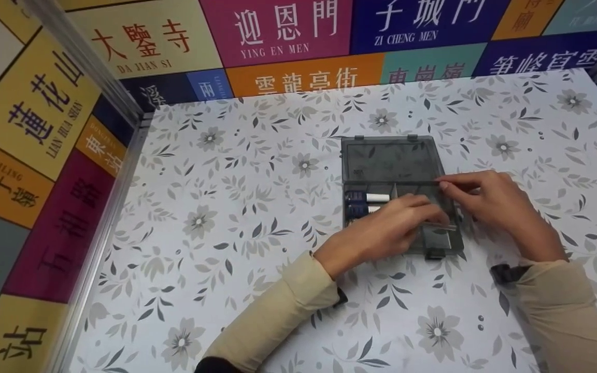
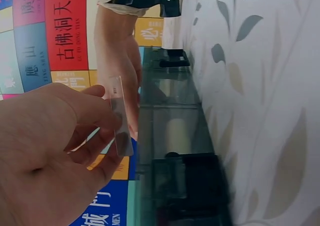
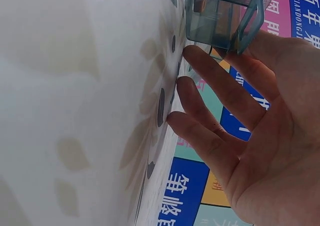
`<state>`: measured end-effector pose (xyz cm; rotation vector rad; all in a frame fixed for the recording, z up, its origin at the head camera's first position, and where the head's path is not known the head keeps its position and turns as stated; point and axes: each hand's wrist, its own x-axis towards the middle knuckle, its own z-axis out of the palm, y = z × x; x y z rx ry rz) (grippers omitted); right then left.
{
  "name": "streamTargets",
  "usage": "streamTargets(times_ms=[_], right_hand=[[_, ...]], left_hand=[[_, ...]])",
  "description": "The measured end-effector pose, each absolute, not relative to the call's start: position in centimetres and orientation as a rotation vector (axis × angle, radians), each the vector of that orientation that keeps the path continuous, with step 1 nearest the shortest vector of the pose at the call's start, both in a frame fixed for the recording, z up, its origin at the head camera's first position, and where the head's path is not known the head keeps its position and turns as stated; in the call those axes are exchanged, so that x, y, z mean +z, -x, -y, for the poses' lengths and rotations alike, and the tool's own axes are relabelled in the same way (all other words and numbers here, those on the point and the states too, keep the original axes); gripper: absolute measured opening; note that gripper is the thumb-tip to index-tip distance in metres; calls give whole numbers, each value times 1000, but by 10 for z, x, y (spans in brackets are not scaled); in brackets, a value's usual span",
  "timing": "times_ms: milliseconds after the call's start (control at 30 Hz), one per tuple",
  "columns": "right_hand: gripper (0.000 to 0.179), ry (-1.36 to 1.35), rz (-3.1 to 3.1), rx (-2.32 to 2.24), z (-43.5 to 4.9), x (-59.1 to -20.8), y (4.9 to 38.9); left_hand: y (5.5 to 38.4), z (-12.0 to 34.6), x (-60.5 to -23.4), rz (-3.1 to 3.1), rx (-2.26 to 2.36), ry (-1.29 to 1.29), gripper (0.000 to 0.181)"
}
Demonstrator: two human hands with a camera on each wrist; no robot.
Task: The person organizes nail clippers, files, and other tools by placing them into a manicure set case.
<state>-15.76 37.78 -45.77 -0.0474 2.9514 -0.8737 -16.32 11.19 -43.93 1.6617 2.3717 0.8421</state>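
Note:
A grey see-through plastic compartment box (image 1: pixel 392 160) lies with its lid folded back. Over its front half, my left hand (image 1: pixel 381 228) pinches a thin clear plastic strip (image 2: pixel 120 118) between thumb and fingers; it looks like a divider. Small dark-blue bottles (image 1: pixel 356 197) with white caps lie in the box's left compartments, partly hidden by the left hand. At the box's right side, my right hand (image 1: pixel 495 199) touches the edge near the hinge with thumb and forefinger. Its other fingers (image 3: pixel 195 95) extend loosely, their tips near the tablecloth.
A white tablecloth (image 1: pixel 257 207) with grey flowers and leaves covers the table. Colourful panels (image 1: pixel 288 31) with place-name lettering stand along the back and left side. A black latch (image 1: pixel 435 254) sticks out from the box's front edge.

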Motion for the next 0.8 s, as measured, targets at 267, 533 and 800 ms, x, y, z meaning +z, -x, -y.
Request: streamTargets(times_ms=[267, 533, 800], right_hand=[[40, 92, -2971, -873, -375, -460, 158], [40, 83, -2974, -880, -373, -458, 158], [39, 99, -2985, -863, -378, -456, 157]], left_hand=[[164, -115, -450, -2351, 868, -1678, 42], [163, -118, -460, -2372, 841, -1657, 43], [162, -118, -463, -2369, 818, -1611, 35]])
